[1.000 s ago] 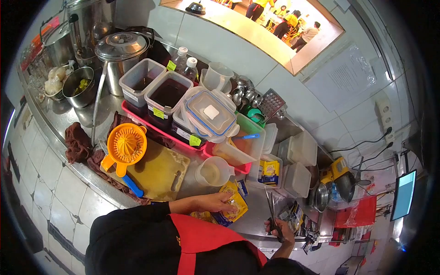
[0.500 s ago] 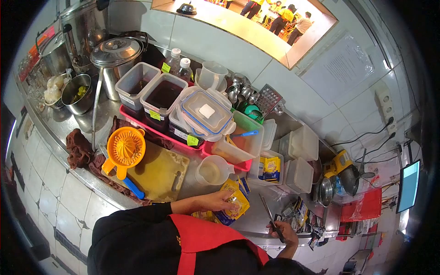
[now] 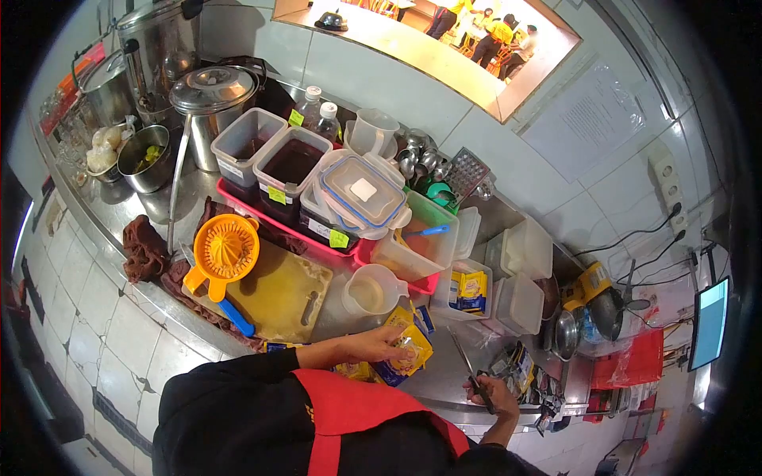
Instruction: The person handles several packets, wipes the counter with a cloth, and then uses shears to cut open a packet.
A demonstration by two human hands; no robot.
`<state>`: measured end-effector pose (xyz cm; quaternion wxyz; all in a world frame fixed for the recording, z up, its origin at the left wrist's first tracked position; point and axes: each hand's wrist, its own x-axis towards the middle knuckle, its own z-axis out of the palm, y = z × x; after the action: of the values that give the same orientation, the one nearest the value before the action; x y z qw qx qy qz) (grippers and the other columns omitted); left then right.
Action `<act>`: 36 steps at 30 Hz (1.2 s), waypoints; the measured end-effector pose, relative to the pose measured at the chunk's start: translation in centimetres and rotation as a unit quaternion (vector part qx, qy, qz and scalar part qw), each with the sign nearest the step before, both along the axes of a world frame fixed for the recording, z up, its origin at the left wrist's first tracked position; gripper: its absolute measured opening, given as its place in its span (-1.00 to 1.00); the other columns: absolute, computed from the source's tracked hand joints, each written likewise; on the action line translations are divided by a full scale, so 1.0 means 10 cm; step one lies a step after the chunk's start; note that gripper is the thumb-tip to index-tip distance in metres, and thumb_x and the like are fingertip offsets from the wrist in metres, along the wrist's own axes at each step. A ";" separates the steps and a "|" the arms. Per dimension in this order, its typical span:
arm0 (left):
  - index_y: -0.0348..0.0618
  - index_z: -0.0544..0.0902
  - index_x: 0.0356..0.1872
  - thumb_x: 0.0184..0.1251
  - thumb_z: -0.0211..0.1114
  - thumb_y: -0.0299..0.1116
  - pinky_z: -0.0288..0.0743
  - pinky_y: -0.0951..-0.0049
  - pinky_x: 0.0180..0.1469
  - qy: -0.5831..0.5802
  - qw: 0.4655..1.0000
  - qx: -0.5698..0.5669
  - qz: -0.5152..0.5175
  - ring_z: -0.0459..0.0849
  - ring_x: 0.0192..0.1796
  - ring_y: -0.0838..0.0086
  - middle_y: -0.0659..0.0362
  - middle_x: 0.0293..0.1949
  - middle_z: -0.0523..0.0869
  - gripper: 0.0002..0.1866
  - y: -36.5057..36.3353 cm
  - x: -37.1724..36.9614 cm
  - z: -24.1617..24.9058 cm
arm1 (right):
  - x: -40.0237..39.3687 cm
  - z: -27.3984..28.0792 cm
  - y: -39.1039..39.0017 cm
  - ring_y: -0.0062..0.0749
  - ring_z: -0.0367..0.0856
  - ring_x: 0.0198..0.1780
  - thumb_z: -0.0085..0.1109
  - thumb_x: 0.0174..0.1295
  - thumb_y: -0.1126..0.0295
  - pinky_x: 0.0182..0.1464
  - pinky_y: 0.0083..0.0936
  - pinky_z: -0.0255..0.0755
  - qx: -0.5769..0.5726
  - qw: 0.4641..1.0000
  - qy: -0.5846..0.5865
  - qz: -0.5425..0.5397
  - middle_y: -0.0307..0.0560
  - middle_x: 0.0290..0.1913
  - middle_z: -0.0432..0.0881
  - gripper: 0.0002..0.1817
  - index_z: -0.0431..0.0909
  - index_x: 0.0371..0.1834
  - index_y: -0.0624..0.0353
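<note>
**Sachets under the left hand, scissors in the right**

Nearest the body, the left hand (image 3: 379, 343) lies on a stack of yellow sachets (image 3: 409, 343) at the front edge of the steel surface (image 3: 432, 379), its grip pressed down on the top packet — thin, glossy foil, flat and crinkled. The right hand (image 3: 490, 394) is closed around the handles of a pair of scissors (image 3: 468, 366); the slim metal blades point up and away from the body, toward the back wall. The sachets lie to the left of the blade tips, near but apart, so the left hand is the one on them and the scissors' long axis runs alongside rather than across.

Just beyond stands a clear plastic measuring jug (image 3: 371, 292), beside a scuffed yellow cutting board (image 3: 278, 292) with an orange ribbed citrus juicer (image 3: 224, 252) resting on its corner. Farther back — a red tray (image 3: 262, 224) of square lidded tubs and a steel pot (image 3: 213, 99).
</note>
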<state>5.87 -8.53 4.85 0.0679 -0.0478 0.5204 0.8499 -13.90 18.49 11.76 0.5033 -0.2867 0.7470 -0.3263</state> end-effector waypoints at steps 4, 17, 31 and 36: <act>-0.31 0.31 0.06 0.17 0.22 -0.19 0.40 0.55 -0.14 0.023 1.000 0.001 -0.006 0.53 -0.20 0.57 0.15 -0.21 0.59 -0.47 0.02 0.02 -0.01 | -0.04 -0.07 0.07 -0.60 0.50 -0.35 0.40 -0.14 0.37 -0.26 -0.67 0.36 -0.006 0.999 -0.029 -0.019 -0.25 -0.43 0.53 -0.54 0.49 -0.15 0.31; -0.27 0.40 -0.05 0.19 0.21 -0.17 0.39 0.53 -0.13 0.041 0.999 0.004 -0.004 0.52 -0.19 0.57 0.20 -0.22 0.58 -0.56 0.01 0.06 0.04 | -0.02 0.05 -0.08 -0.60 0.49 -0.36 0.40 -0.13 0.38 -0.26 -0.67 0.36 0.006 1.000 -0.019 -0.005 -0.24 -0.43 0.53 -0.56 0.49 -0.18 0.32; -0.28 0.40 -0.05 0.16 0.23 -0.16 0.40 0.55 -0.16 0.027 0.999 0.034 -0.008 0.53 -0.22 0.58 0.18 -0.23 0.59 -0.55 -0.01 0.04 0.02 | -0.05 -0.06 -0.05 -0.61 0.48 -0.37 0.43 -0.16 0.27 -0.31 -0.67 0.33 0.011 0.999 -0.025 -0.016 -0.25 -0.44 0.53 -0.50 0.50 -0.16 0.30; -0.28 0.39 -0.04 0.16 0.23 -0.17 0.40 0.56 -0.17 0.023 1.000 0.013 -0.009 0.53 -0.22 0.59 0.18 -0.23 0.60 -0.54 -0.03 0.04 0.01 | -0.04 -0.05 -0.04 -0.61 0.48 -0.39 0.42 -0.15 0.28 -0.31 -0.68 0.34 0.007 1.000 -0.009 0.004 -0.25 -0.45 0.53 -0.50 0.50 -0.16 0.32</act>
<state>6.27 -8.80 4.92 0.0642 -0.0221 0.5115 0.8566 -14.32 18.08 11.29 0.5133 -0.2829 0.7437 -0.3216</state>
